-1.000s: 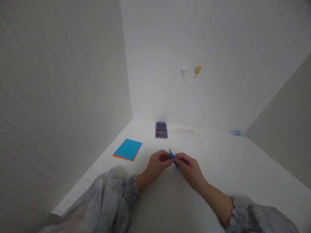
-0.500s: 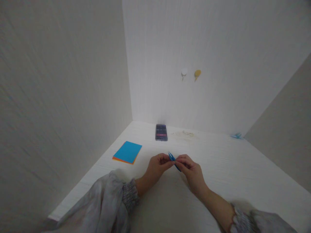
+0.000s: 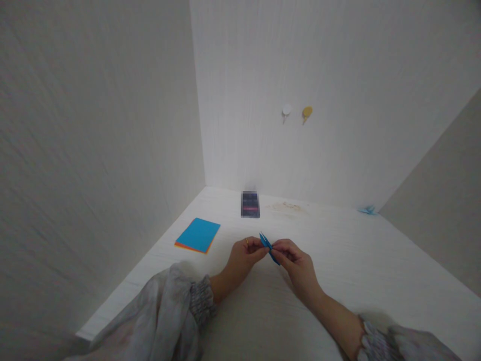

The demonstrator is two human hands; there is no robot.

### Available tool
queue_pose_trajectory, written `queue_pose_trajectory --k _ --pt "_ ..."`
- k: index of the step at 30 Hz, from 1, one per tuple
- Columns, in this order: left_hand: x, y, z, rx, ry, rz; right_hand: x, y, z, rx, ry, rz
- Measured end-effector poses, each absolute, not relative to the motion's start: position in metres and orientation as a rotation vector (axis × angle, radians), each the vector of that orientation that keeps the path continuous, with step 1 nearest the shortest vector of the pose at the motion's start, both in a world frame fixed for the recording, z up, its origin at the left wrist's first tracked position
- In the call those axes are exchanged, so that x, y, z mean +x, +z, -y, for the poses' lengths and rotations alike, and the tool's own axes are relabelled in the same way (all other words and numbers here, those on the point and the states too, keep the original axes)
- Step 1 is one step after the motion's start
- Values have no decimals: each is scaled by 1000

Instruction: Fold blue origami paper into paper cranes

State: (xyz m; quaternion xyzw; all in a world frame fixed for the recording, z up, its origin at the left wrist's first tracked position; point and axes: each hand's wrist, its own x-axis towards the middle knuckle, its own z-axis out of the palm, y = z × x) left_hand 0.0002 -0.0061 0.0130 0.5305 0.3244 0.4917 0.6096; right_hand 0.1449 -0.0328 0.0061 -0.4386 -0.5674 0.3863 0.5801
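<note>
Little has moved since a second ago: both hands stay together over the middle of the table [image 3: 338,260]. Left hand [image 3: 242,255] and right hand [image 3: 296,263] each pinch the folded blue paper [image 3: 268,246] between fingertips. Paper stack [image 3: 198,234] lies near the left edge.

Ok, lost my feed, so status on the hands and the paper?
Both hands, left and right, pinching blue folded paper above table. Paper stack off left, untouched. Nothing between.
</note>
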Motion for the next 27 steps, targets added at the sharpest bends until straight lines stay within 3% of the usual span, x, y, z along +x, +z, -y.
queue_pose_trajectory --k 16,27 --pt "-4 8 3 1468 1119 -867 146 8 34 -1062 889 1396" --pt "-1 5 4 1471 1140 -784 145 5 33 -1086 1061 1232"
